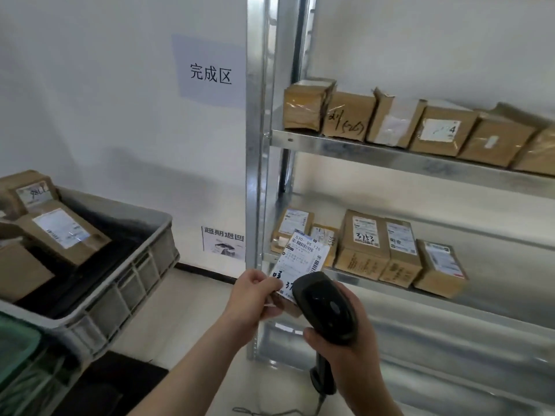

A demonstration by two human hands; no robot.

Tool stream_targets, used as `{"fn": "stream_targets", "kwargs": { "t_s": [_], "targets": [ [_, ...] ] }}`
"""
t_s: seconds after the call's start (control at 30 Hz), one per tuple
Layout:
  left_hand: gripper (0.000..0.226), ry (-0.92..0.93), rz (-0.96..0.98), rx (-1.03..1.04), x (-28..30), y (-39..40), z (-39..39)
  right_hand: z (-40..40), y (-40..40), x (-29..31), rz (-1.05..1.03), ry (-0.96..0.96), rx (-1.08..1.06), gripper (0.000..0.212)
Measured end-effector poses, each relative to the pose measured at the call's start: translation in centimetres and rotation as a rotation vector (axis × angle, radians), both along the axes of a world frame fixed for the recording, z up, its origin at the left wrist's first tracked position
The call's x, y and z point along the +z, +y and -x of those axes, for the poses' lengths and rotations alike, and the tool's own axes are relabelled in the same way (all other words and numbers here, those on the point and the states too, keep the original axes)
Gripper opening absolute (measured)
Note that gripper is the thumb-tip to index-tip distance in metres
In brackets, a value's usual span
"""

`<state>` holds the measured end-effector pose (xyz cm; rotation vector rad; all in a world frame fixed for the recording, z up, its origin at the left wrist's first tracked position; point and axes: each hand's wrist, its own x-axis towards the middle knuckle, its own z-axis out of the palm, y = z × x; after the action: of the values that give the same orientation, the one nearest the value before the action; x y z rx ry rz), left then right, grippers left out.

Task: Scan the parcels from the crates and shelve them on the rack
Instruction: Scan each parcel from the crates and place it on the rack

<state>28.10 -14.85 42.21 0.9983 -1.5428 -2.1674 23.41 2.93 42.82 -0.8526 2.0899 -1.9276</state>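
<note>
My left hand (255, 298) pinches a small cardboard parcel (300, 262) by its lower left corner, its white barcode label facing me. My right hand (351, 334) grips a black handheld scanner (326, 307), whose head sits just right of and below the label and covers the parcel's lower right part. Both are held in front of the metal rack (258, 175), near its lower shelf. A grey crate (126, 283) at the left holds several brown parcels (63, 232).
The rack's upper shelf (360, 148) carries a row of brown parcels (348, 115). The lower shelf holds several labelled parcels (366, 244). A green crate (15, 346) shows at the bottom left. Paper signs hang on the white wall (210, 73).
</note>
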Motion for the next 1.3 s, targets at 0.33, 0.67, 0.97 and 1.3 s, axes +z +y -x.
{"fn": "stream_targets", "kwargs": {
  "t_s": [0.33, 0.67, 0.97, 1.3],
  "targets": [
    [0.040, 0.042, 0.062, -0.121, 1.6, 13.2, 8.4, 7.9, 12.5, 0.2, 0.125, -0.088, -0.037, 0.075],
    [0.031, -0.011, 0.159, -0.207, 0.7, 21.4, 14.7, 13.2, 21.0, -0.4, 0.162, -0.123, -0.124, 0.074],
    [0.032, 0.039, 0.156, -0.406, -0.7, 23.4, 21.0, 15.9, 23.8, -0.6, 0.182, -0.153, -0.318, 0.076],
    [0.031, 0.089, 0.199, -0.585, -2.1, 27.4, 26.7, 19.1, 27.3, -1.6, 0.157, -0.125, -0.482, 0.076]
  ]
}}
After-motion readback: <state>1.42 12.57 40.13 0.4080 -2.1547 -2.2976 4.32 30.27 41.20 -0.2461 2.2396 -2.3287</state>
